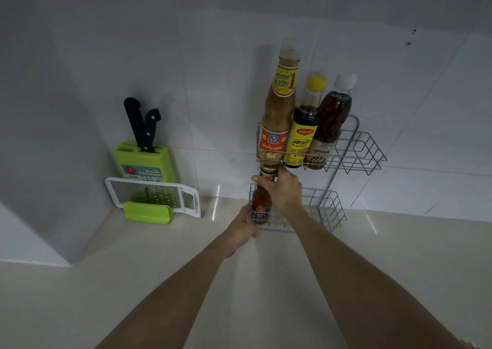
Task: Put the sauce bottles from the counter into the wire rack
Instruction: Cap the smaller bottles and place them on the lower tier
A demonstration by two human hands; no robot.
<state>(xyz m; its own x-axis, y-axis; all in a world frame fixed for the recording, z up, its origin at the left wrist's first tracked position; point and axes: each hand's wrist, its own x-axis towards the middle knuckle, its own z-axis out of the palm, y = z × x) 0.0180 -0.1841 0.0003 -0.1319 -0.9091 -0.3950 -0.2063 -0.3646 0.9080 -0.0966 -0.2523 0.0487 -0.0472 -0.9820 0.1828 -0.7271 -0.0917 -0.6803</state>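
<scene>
A two-shelf wire rack (366, 149) hangs on the tiled wall. Its upper shelf holds three bottles: a tall tan sauce bottle (278, 109), a yellow-capped dark sauce bottle (303, 135) and a white-capped brown sauce bottle (330, 120). A red chili sauce bottle (261, 202) stands upright at the left end of the lower shelf (327, 210). My right hand (282, 189) grips its neck near the cap. My left hand (243, 229) is at the bottle's base, against the shelf's front wire.
A green knife block (145, 162) with two black-handled knives stands in the corner to the left. A white and green grater (153, 197) leans in front of it. The beige counter (159, 269) stretches toward me. The right parts of both shelves hold nothing.
</scene>
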